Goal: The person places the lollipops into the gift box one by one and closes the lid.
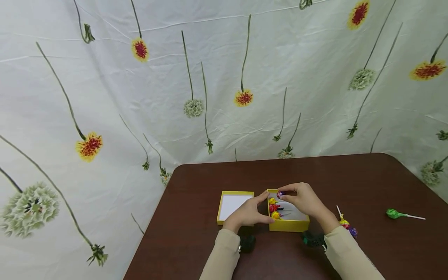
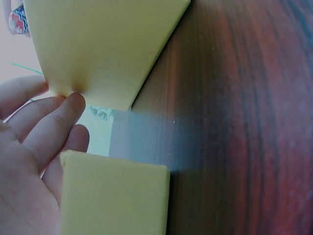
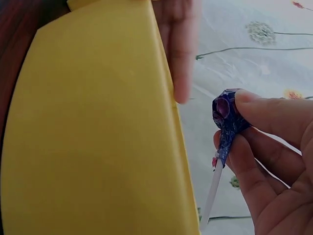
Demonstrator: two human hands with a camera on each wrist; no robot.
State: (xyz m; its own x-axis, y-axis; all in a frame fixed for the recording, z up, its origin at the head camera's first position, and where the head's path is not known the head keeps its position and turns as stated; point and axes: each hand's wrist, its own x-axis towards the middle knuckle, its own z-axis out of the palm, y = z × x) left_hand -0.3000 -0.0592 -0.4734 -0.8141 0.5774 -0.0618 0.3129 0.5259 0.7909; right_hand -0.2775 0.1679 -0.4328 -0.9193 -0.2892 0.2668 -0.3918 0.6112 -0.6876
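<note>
Thumb and fingers of my right hand [image 1: 303,197] pinch a lollipop [image 3: 229,110] in a blue-purple wrapper. Its white stick points down in the right wrist view, and the head view places it over the back left of a shallow yellow box [image 1: 289,225]. Inside the box, along the left side, lie lollipops in yellow and red wrappers, such as a red one [image 1: 273,208]. My left hand [image 1: 247,212] spans the box's left end, thumb at the front corner and fingers towards the back. Fingertips [image 2: 76,100] touch the yellow wall in the left wrist view.
A yellow-rimmed lid [image 1: 219,212] with a white inside lies left of the box, partly behind my left hand. Right of my right wrist are a yellow-red lollipop [image 1: 343,221] and a purple one [image 1: 352,232]. Farther right on the dark table [image 1: 378,182] lies a green lollipop [image 1: 392,213].
</note>
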